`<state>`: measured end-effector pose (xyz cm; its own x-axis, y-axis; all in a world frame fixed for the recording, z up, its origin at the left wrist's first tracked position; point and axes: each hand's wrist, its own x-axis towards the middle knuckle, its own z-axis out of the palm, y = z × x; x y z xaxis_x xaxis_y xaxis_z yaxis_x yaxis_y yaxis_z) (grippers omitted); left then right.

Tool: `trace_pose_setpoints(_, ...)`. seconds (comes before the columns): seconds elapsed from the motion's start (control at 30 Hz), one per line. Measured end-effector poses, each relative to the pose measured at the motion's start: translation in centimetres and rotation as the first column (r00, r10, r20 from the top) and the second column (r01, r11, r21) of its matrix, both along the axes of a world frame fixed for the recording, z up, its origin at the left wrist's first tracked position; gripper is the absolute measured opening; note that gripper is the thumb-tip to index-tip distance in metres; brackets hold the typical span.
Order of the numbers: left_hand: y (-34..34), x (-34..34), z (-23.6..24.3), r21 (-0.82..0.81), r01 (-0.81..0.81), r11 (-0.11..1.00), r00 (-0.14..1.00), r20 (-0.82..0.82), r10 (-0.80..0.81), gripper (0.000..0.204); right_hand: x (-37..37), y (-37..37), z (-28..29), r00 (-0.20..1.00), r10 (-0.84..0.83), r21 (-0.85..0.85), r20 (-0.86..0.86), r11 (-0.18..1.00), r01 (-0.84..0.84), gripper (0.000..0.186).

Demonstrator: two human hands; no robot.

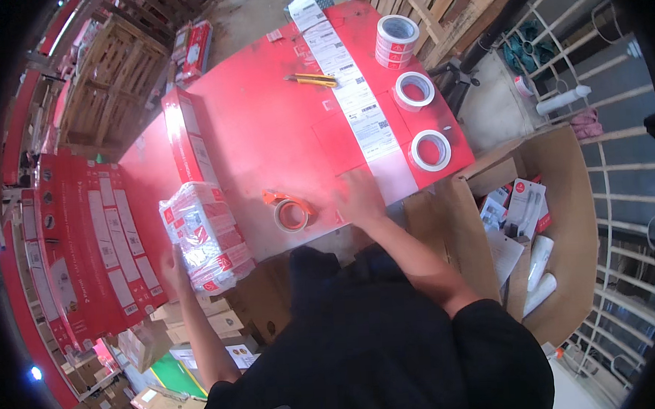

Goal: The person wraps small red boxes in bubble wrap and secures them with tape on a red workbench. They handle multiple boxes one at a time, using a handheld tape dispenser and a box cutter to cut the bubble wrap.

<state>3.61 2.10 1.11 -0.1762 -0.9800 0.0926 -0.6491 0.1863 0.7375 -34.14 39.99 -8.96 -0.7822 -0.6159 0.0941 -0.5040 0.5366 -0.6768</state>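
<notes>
Black shirt [372,350] foremost — wrapped package [209,240] at red table [264,134]'s near edge, long axis pointing away from body, left hand [174,270] at its left side, right hand [360,197] well apart — neither grip determinable.

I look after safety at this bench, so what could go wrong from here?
The plastic-wrapped package beside the left hand lies at the near edge of the red table; it might slip off if bumped.

The nearest white tape roll sits near the corner; the right hand could knock it down.

The yellow cutter lies loose; if its blade is out, which I can't tell, it could cut someone.
</notes>
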Motion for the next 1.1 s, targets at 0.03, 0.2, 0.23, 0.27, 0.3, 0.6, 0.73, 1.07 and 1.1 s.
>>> trace_pose_setpoints(0.03, 1.3, -1.3, 0.7, -0.275, 0.017, 0.961, 0.987, 0.159, 0.028, 0.057, -1.3, 2.5, 0.1, 0.984, -0.058, 0.088, -0.17, 0.993, 0.074, 0.042)
trace_pose_setpoints(0.2, 15.4, -15.4, 1.1, -0.146, 0.314, 0.938, 0.92, -0.197, -0.339, 0.042, -5.2, 9.7, -1.2, 0.988, 0.112, 0.385, -0.11, 0.921, -0.062, 0.022)
trace_pose_setpoints(0.23, 19.0, -19.2, -0.3, 0.059, 0.516, 0.855, 0.844, -0.207, -0.495, 0.047, -5.1, 9.9, -1.2, 0.98, 0.112, 0.31, -0.162, 0.949, -0.057, 0.02)
trace_pose_setpoints(0.27, 22.4, -22.8, -2.1, 0.245, 0.635, 0.732, 0.771, -0.262, -0.581, 0.053, -4.8, 10.0, -1.0, 0.976, 0.113, 0.282, -0.185, 0.958, -0.058, 0.02)
trace_pose_setpoints(0.3, 25.7, -26.3, -4.3, 0.387, 0.712, 0.586, 0.702, -0.397, -0.591, 0.059, -4.2, 9.9, -0.6, 0.979, 0.121, 0.283, -0.162, 0.957, -0.071, 0.02)
trace_pose_setpoints(0.6, 32.4, -32.0, -15.3, 0.745, 0.667, 0.006, 0.744, -0.665, -0.073, 0.025, 0.0, 11.1, 5.7, 0.987, 0.159, 0.208, 0.03, 0.965, -0.162, 0.021)
trace_pose_setpoints(0.73, 30.6, -30.9, -15.7, 0.723, 0.679, -0.129, 0.709, -0.691, -0.144, 0.028, -3.5, 8.9, 4.9, 0.977, 0.205, 0.2, -0.066, 0.962, -0.188, 0.03)
trace_pose_setpoints(1.07, 30.7, -30.3, -16.3, 0.664, 0.736, -0.132, 0.642, -0.746, -0.175, 0.027, -5.3, 7.0, 4.5, 0.912, 0.409, 0.309, -0.029, 0.871, -0.381, 0.028)
trace_pose_setpoints(1.1, 30.7, -30.4, -16.4, 0.66, 0.741, -0.125, 0.636, -0.749, -0.183, 0.027, -5.1, 7.2, 4.3, 0.918, 0.396, 0.314, -0.018, 0.874, -0.371, 0.026)
